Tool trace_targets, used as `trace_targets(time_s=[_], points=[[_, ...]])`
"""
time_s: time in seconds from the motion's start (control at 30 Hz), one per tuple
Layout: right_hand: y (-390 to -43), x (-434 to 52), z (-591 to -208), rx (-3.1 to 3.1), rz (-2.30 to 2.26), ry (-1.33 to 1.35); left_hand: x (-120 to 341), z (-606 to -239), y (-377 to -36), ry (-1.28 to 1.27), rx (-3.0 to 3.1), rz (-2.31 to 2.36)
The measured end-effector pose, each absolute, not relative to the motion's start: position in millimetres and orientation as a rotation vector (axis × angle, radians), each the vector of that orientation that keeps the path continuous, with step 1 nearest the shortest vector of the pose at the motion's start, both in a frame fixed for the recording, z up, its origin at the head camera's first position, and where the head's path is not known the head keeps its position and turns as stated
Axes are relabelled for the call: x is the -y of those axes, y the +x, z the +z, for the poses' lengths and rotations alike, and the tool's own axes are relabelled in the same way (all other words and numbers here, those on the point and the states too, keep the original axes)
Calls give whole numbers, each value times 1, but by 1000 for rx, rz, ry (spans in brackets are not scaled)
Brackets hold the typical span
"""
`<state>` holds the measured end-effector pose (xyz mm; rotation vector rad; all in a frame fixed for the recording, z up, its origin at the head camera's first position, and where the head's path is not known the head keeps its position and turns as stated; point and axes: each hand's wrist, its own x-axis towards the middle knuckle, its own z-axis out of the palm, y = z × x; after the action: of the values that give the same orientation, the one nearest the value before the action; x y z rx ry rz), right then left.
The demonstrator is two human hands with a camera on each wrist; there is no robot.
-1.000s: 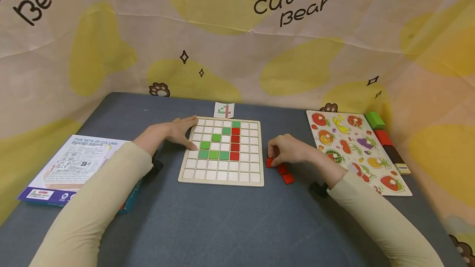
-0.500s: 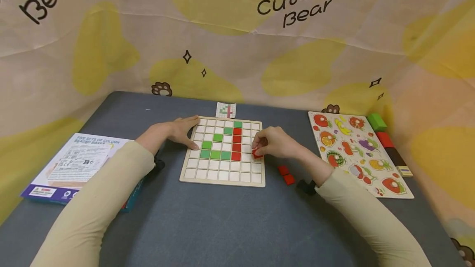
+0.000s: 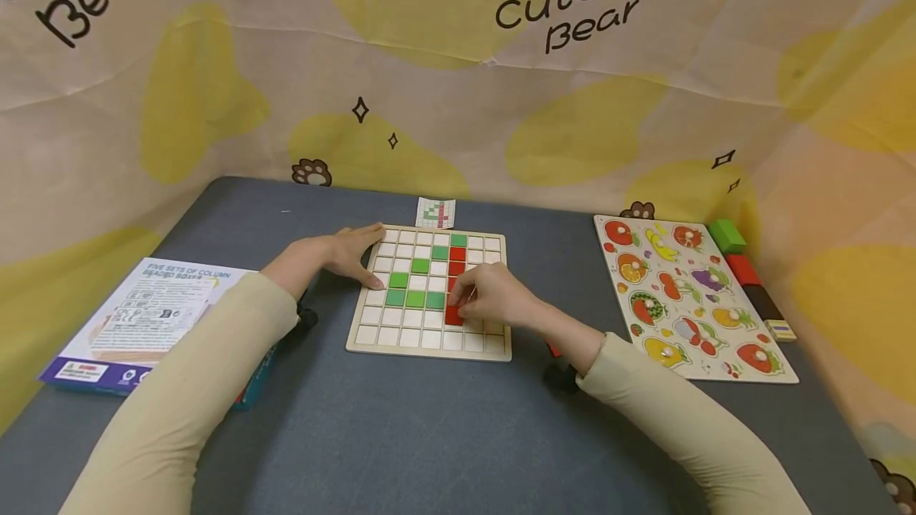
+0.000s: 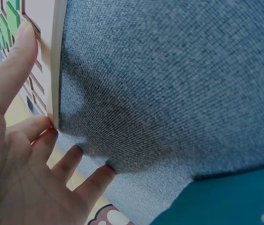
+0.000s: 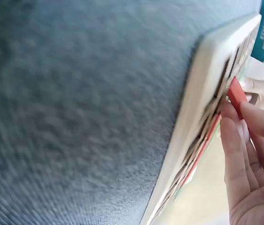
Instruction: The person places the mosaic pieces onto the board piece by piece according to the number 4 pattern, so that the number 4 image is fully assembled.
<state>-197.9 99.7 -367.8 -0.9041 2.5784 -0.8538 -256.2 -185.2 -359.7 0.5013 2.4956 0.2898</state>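
My right hand point(image 3: 494, 296) pinches a red tile point(image 3: 454, 315) over the grid board point(image 3: 428, 350), just below the red column; my left hand point(image 3: 342, 254) lies flat, fingers straight, on the board's left edge.

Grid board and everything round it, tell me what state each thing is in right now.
Grid board: flat on the table, partly filled with green and red tiles.
Red tile: pinched over a cell, tilted.
Right hand: pinches the red tile.
Left hand: fingers straight, rests against the board's edge.
Fruit puzzle: flat, pieces seated.
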Motion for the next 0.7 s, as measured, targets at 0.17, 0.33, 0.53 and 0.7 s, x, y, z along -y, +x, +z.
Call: trace_targets(time_s=[0.17,0.33,0.53,0.7], points=[[-194,-97,-369,-2621,-786,-936,185,-360,-256,491,-2498,289],[-194,-96,-372,-2660,-737,-964,185,-359,-255,484,-2496,288],[-194,-101,-374,-2659,-664,-975,186,-360,-256,484,-2495,288],[-198,-121,-368,-2626,-662,-970,186,-361,-256,489,-2493,291]])
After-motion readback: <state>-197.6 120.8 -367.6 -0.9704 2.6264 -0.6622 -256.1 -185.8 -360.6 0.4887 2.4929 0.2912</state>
